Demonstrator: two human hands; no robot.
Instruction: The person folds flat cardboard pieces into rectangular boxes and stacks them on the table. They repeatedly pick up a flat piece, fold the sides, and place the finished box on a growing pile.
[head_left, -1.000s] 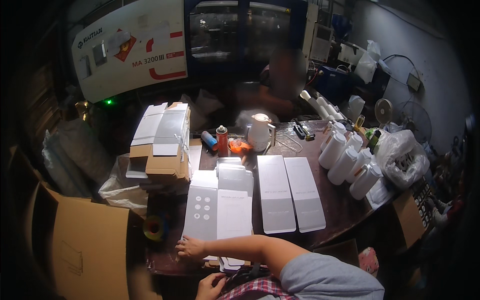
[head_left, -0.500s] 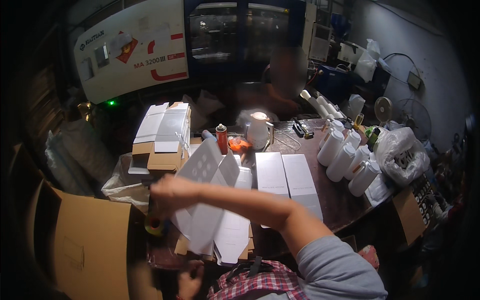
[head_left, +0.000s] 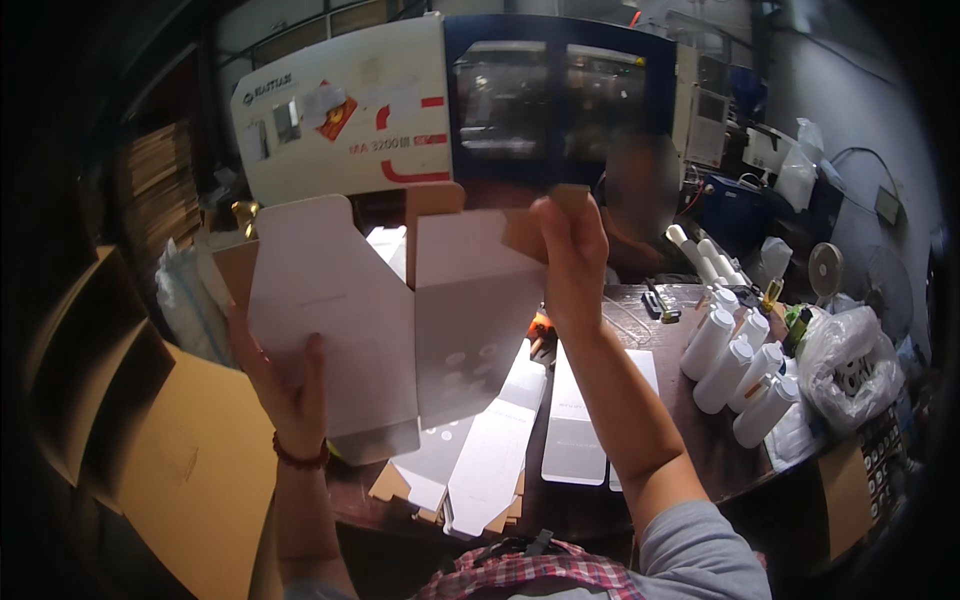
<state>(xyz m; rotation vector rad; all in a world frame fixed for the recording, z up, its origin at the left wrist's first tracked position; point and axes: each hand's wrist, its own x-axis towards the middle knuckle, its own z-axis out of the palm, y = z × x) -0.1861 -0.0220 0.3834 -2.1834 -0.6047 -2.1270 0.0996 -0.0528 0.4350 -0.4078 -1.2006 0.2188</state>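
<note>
Carton (head_left: pixel 345 300) is partly unfolded and held in the air above the counter (head_left: pixel 700 455), between the two grips and touching both. Left grip (head_left: pixel 285 395) is clamped on its left panel: the thumb (head_left: pixel 316 360) presses the near face, and the fingers go around the edge to the back. Right grip (head_left: pixel 577 250) is clamped at the upper right corner, on a brown flap (head_left: pixel 525 235).

From the left grip, the middle of the carton lies toward two o'clock; from the right grip, it lies between eight and nine o'clock. The left grip is the nearer one to this middle. The left panel has its long axis nearly from twelve to six, leaning a little toward eleven; the fold beside it runs almost from twelve to six. On the counter, toward five o'clock from the carton, lies a stack (head_left: pixel 495 440) of flat cardboard; two boxes (head_left: pixel 575 450) lie toward four, and bottles (head_left: pixel 725 350) stand near three.

The fingertips are mostly hidden behind the cardboard, so I cannot tell how firm each hold is. The right forearm covers much of one box. Marks on the right panel are blurred.
</note>
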